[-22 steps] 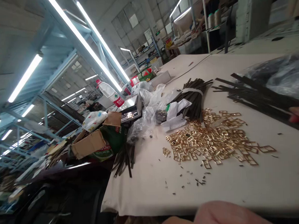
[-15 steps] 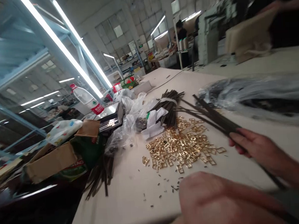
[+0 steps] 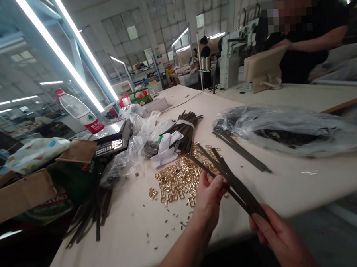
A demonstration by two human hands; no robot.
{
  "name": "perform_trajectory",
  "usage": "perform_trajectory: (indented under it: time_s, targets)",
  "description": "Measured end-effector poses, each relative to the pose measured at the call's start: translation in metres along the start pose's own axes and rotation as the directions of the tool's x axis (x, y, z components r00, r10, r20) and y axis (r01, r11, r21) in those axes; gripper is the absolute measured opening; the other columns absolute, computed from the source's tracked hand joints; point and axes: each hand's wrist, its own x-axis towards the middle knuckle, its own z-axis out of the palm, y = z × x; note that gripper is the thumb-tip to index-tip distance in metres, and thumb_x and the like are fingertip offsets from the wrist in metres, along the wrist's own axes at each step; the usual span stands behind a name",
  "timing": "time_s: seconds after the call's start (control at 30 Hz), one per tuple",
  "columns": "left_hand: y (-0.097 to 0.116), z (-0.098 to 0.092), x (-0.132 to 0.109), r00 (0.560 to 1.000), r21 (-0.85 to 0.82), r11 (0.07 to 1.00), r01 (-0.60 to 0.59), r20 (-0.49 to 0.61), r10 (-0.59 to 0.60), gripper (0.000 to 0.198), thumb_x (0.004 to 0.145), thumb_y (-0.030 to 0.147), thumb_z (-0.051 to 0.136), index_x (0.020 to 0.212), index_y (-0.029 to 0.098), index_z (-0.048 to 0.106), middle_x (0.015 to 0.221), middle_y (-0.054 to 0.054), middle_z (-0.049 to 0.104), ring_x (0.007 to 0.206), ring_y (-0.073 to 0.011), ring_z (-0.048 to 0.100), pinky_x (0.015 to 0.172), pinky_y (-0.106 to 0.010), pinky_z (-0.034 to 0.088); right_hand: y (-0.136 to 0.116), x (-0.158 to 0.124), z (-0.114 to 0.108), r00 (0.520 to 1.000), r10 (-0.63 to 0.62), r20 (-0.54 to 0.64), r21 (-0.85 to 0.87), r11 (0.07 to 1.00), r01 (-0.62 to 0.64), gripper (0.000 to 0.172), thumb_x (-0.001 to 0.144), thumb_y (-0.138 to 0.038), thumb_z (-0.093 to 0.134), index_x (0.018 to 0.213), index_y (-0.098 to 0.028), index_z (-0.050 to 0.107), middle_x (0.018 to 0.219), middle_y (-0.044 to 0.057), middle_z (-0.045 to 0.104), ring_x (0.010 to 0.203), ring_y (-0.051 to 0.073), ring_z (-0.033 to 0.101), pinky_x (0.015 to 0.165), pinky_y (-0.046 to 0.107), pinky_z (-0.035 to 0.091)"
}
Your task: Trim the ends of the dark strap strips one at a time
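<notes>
My right hand (image 3: pixel 275 228) is closed around the lower part of a bundle of dark, flat straps (image 3: pixel 236 182), which fan out towards the upper left. My left hand (image 3: pixel 210 193) has its thumb and fingers closed on one strap at the bundle's left side. Below the straps' upper ends lies a heap of gold-coloured metal buckles (image 3: pixel 177 177). A few loose dark straps (image 3: pixel 242 150) rest on the table beyond my right hand. Behind the buckles is a tied bunch of similar straps (image 3: pixel 188 127) with a pale band around it.
A clear plastic bag (image 3: pixel 298 133) with dark contents lies at the right. Left stand a digital scale (image 3: pixel 113 139), a plastic bottle (image 3: pixel 80 110) and a cardboard box (image 3: pixel 23 193). More straps (image 3: pixel 90 216) hang near the left table edge. A person (image 3: pixel 305 43) sits across by a sewing machine (image 3: pixel 231 59).
My left hand has come up from the lower foreground and gripped a strap. My right hand, holding the bundle, has moved down and left in view. The camera has turned somewhat to the right.
</notes>
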Motion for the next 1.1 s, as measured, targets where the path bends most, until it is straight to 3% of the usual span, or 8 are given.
perform_trajectory:
  time_s: [0.13, 0.23, 0.4, 0.5, 0.6, 0.77, 0.97, 1.1]
  targets:
    - [-0.005, -0.007, -0.012, 0.996, -0.063, 0.994, 0.085, 0.043, -0.083, 0.060, 0.061, 0.028, 0.088, 0.114, 0.015, 0.063, 0.111, -0.012, 0.069, 0.099, -0.0228, 0.065, 0.088, -0.032, 0.047, 0.005, -0.016, 0.016, 0.994, -0.045, 0.095, -0.061, 0.997, 0.051, 0.032, 0.096, -0.047, 0.036, 0.083, -0.025, 0.054, 0.057, -0.003, 0.059, 0.048, 0.016, 0.057, 0.048, 0.025, 0.046]
    - [-0.002, -0.021, -0.021, 0.990, -0.115, 0.984, 0.140, 0.034, -0.137, 0.059, 0.067, 0.029, 0.086, 0.118, 0.013, 0.061, 0.110, -0.015, 0.070, 0.093, -0.0239, 0.068, 0.089, -0.037, 0.048, 0.009, -0.015, 0.023, 0.978, -0.058, 0.199, -0.106, 0.991, 0.080, 0.029, 0.096, -0.045, 0.036, 0.092, -0.025, 0.055, 0.062, -0.002, 0.063, 0.049, 0.017, 0.060, 0.048, 0.024, 0.048]
    - [0.024, -0.060, -0.042, 0.998, 0.124, 0.990, 0.061, -0.005, -0.060, 0.056, 0.074, 0.040, 0.079, 0.119, 0.012, 0.062, 0.105, -0.014, 0.072, 0.093, -0.0258, 0.068, 0.083, -0.037, 0.051, -0.012, 0.011, 0.023, 0.933, -0.142, 0.330, -0.231, 0.946, 0.226, 0.029, 0.095, -0.042, 0.038, 0.108, -0.026, 0.059, 0.065, -0.001, 0.069, 0.052, 0.020, 0.065, 0.048, 0.026, 0.048]
    - [0.040, -0.087, -0.059, 0.996, 0.222, 0.972, 0.080, -0.053, -0.070, 0.047, 0.073, 0.042, 0.078, 0.107, 0.010, 0.068, 0.099, -0.014, 0.073, 0.087, -0.0235, 0.069, 0.074, -0.031, 0.051, -0.033, 0.032, 0.030, 0.870, -0.263, 0.417, -0.273, 0.877, 0.396, 0.029, 0.095, -0.040, 0.038, 0.105, -0.026, 0.062, 0.071, 0.001, 0.072, 0.055, 0.020, 0.068, 0.048, 0.027, 0.047]
    - [0.049, -0.112, -0.074, 0.983, 0.157, 0.983, 0.098, -0.168, -0.071, 0.044, 0.071, 0.044, 0.079, 0.097, 0.010, 0.069, 0.093, -0.013, 0.073, 0.075, -0.0199, 0.070, 0.069, -0.029, 0.051, -0.045, 0.049, 0.044, 0.783, -0.369, 0.500, -0.279, 0.788, 0.549, 0.027, 0.096, -0.036, 0.039, 0.106, -0.027, 0.063, 0.076, 0.001, 0.074, 0.059, 0.021, 0.069, 0.052, 0.027, 0.047]
    - [0.056, -0.143, -0.093, 0.939, 0.135, 0.988, 0.075, -0.344, -0.024, 0.042, 0.065, 0.046, 0.082, 0.083, 0.009, 0.070, 0.078, -0.011, 0.073, 0.067, -0.0191, 0.069, 0.061, -0.027, 0.050, -0.050, 0.070, 0.069, 0.672, -0.394, 0.627, -0.250, 0.716, 0.652, 0.028, 0.097, -0.036, 0.039, 0.105, -0.026, 0.064, 0.080, 0.003, 0.075, 0.067, 0.022, 0.070, 0.058, 0.028, 0.049]
    - [0.053, -0.154, -0.107, 0.922, 0.175, 0.983, 0.055, -0.388, 0.017, 0.040, 0.066, 0.046, 0.080, 0.076, 0.009, 0.070, 0.072, -0.011, 0.072, 0.064, -0.0192, 0.068, 0.059, -0.026, 0.049, -0.059, 0.077, 0.085, 0.637, -0.376, 0.673, -0.228, 0.714, 0.662, 0.029, 0.093, -0.038, 0.041, 0.096, -0.024, 0.066, 0.079, 0.005, 0.076, 0.066, 0.023, 0.070, 0.058, 0.029, 0.050]
    - [0.053, -0.155, -0.110, 0.890, 0.130, 0.992, -0.004, -0.451, 0.062, 0.042, 0.066, 0.045, 0.080, 0.088, 0.011, 0.070, 0.077, -0.008, 0.072, 0.065, -0.0191, 0.069, 0.059, -0.027, 0.050, -0.055, 0.077, 0.084, 0.627, -0.348, 0.697, -0.225, 0.724, 0.652, 0.033, 0.094, -0.042, 0.039, 0.093, -0.024, 0.066, 0.079, 0.005, 0.075, 0.066, 0.023, 0.070, 0.059, 0.030, 0.052]
